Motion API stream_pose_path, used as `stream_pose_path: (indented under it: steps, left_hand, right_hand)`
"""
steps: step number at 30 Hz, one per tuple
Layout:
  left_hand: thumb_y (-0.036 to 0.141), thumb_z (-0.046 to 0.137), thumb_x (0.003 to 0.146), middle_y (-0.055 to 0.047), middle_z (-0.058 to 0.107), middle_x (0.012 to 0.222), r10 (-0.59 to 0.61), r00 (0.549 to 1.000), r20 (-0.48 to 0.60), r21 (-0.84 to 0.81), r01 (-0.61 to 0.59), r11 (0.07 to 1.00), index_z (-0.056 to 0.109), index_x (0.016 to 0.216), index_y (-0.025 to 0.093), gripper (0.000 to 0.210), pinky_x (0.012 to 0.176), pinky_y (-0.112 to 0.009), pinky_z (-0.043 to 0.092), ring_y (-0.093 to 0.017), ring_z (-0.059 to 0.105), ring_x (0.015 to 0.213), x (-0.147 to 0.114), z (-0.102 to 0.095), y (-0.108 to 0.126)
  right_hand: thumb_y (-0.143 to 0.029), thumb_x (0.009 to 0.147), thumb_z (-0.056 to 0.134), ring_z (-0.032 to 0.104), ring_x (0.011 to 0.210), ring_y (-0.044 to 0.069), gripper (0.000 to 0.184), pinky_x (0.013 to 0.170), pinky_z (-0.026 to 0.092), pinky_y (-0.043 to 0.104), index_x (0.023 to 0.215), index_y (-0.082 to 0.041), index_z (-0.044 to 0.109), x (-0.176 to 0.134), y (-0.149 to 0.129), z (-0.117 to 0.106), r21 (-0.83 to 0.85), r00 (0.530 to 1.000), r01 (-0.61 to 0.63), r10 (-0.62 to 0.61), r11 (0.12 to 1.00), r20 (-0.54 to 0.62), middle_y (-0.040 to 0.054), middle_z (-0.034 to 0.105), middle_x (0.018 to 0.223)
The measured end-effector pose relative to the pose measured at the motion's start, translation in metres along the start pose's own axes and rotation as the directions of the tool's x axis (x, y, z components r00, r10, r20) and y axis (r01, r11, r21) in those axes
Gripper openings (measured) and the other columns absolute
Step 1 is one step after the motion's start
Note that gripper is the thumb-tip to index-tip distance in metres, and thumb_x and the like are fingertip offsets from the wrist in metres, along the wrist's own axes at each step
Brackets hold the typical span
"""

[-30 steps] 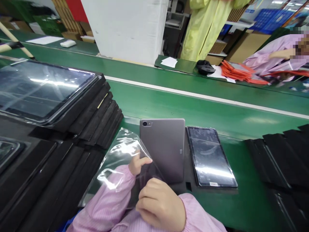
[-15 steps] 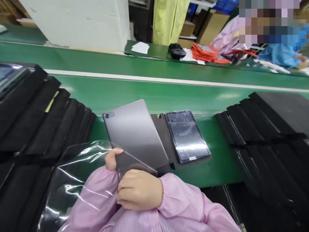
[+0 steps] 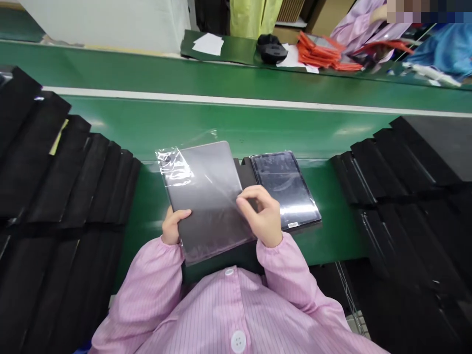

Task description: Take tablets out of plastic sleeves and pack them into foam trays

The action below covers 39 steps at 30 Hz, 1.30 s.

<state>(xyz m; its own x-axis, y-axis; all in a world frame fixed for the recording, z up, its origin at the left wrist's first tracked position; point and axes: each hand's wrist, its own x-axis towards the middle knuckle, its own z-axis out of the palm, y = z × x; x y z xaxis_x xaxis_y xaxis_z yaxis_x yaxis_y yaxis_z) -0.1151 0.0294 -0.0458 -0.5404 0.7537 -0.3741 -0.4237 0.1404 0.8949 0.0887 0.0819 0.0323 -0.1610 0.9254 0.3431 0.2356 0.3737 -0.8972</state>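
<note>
A grey tablet [image 3: 212, 206] is tilted back-side up in front of me, its camera corner at the upper left under glare. Clear plastic film [image 3: 177, 167] lies over its back, wrinkled and shiny at the top left. My left hand [image 3: 172, 225] grips the tablet's left edge, thumb on top. At the right edge, my right hand [image 3: 261, 214] is pinched closed on the film's edge, thumb against forefinger. Just to the right, a second tablet [image 3: 287, 184] lies screen up on a black foam tray [image 3: 246, 174], a small white label at its lower edge.
Stacks of black foam trays rise at the left [image 3: 73, 182] and right [image 3: 401, 162]. Beyond the green bench [image 3: 236, 125] and its white strip lie papers [image 3: 208, 44], a black object [image 3: 272, 49] and orange-red pouches [image 3: 322, 51]. A co-worker's pink sleeve [image 3: 354, 29] shows at the top right.
The clear film has gone from hanging at the left to lying over the tablet's back. My right hand has moved up and right, from the lower corner to the tablet's right edge.
</note>
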Motion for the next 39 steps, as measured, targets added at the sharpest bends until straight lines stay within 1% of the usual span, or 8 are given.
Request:
stream_pose_path:
  steps: [5,8,14,17,23,31,35,39]
  left_hand:
    - [0.038,0.077,0.052,0.001,0.063,0.058,-0.056,0.993,0.107,-0.034,0.060,0.998,0.067,0.079,0.017,0.035,0.045,-0.025,0.046,-0.017,0.061,0.050,-0.003,0.008,0.010]
    - [0.048,0.078,0.054,0.000,0.063,0.058,-0.051,0.987,0.150,-0.029,0.056,0.998,0.067,0.079,0.016,0.043,0.045,-0.025,0.044,-0.017,0.061,0.049,-0.005,0.009,0.009]
    - [0.060,0.076,0.063,0.000,0.059,0.054,-0.031,0.967,0.254,0.024,0.026,0.999,0.065,0.071,0.014,0.048,0.045,-0.025,0.043,-0.015,0.058,0.050,-0.002,0.007,0.003]
    - [0.060,0.073,0.068,-0.001,0.061,0.056,-0.019,0.944,0.329,0.050,0.002,0.999,0.065,0.068,0.014,0.047,0.047,-0.024,0.044,-0.014,0.057,0.051,0.001,0.010,0.004]
    - [0.055,0.066,0.080,-0.014,0.073,0.101,0.018,0.836,0.548,0.093,-0.082,0.992,0.058,0.128,0.013,0.064,0.070,-0.034,0.056,-0.023,0.070,0.083,-0.004,0.019,0.014]
    - [0.054,0.058,0.086,-0.015,0.069,0.117,0.125,0.747,0.653,-0.004,-0.162,0.987,0.062,0.125,0.016,0.054,0.086,-0.039,0.053,-0.026,0.067,0.100,-0.012,0.013,0.002]
    - [0.070,0.050,0.082,-0.014,0.067,0.121,0.103,0.838,0.536,-0.147,-0.027,0.989,0.059,0.128,0.017,0.070,0.089,-0.043,0.051,-0.030,0.064,0.107,-0.018,0.014,-0.002]
    - [0.059,0.060,0.082,-0.011,0.065,0.123,-0.005,0.948,0.319,0.020,-0.002,1.000,0.060,0.125,0.018,0.059,0.104,-0.042,0.041,-0.031,0.055,0.122,-0.012,0.011,0.000]
  right_hand:
    - [-0.031,0.078,0.069,0.065,0.091,0.018,0.043,0.090,0.051,0.037,0.119,-0.020,0.061,0.002,0.025,-0.008,0.204,0.875,-0.483,0.460,0.852,0.149,0.0087,0.067,0.113]
    - [-0.038,0.079,0.070,0.066,0.103,0.021,0.040,0.099,0.048,0.039,0.115,-0.021,0.063,-0.004,0.030,-0.002,0.311,0.779,-0.615,0.498,0.725,0.381,0.0066,0.071,0.111]
    - [-0.038,0.074,0.076,0.071,0.093,0.023,0.038,0.090,0.054,0.039,0.105,-0.020,0.066,-0.008,0.028,-0.005,0.385,0.746,-0.665,0.548,0.640,0.378,0.0050,0.075,0.099]
    - [-0.037,0.074,0.076,0.072,0.085,0.022,0.036,0.080,0.058,0.036,0.104,-0.019,0.066,0.005,0.003,-0.028,0.322,0.772,-0.632,0.539,0.705,0.336,0.0044,0.076,0.093]
    - [-0.027,0.078,0.071,0.072,0.087,0.023,0.027,0.081,0.059,0.039,0.104,-0.021,0.068,0.034,-0.054,-0.066,0.014,0.923,-0.352,0.345,0.936,0.170,0.0041,0.076,0.094]
    - [-0.018,0.083,0.059,0.073,0.084,0.027,0.036,0.075,0.059,0.041,0.119,-0.021,0.066,0.005,-0.077,-0.028,-0.479,0.991,-0.019,0.081,0.878,0.110,0.0068,0.076,0.096]
    - [-0.028,0.086,0.059,0.073,0.090,0.024,0.031,0.077,0.059,0.038,0.115,-0.020,0.068,-0.008,-0.070,-0.027,-0.316,0.959,-0.061,0.143,0.947,0.243,0.0065,0.074,0.108]
    - [-0.031,0.087,0.058,0.072,0.091,0.021,0.032,0.086,0.056,0.036,0.115,-0.018,0.066,0.000,-0.029,-0.067,-0.398,0.955,-0.274,0.296,0.875,-0.007,0.0071,0.072,0.113]
